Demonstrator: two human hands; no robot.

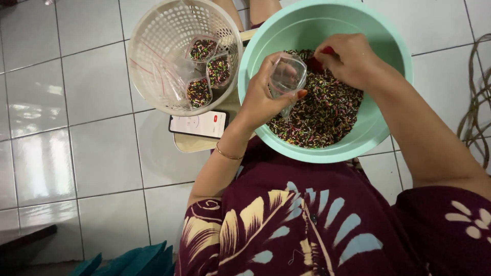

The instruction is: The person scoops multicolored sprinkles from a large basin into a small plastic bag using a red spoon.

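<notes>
Well, at ten o'clock sits the basket (three filled bags inside); the left hand, wrist bent upward, grips an empty clear bag over the sprinkles, while the right hand, curled downward, pinches a red scoop in the bowl.

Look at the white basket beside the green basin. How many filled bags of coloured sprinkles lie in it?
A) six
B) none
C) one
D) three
D: three small clear bags of dark multicoloured sprinkles lie together on the right side of the white basket, while the left hand holds an empty clear bag over the green basin.
</notes>
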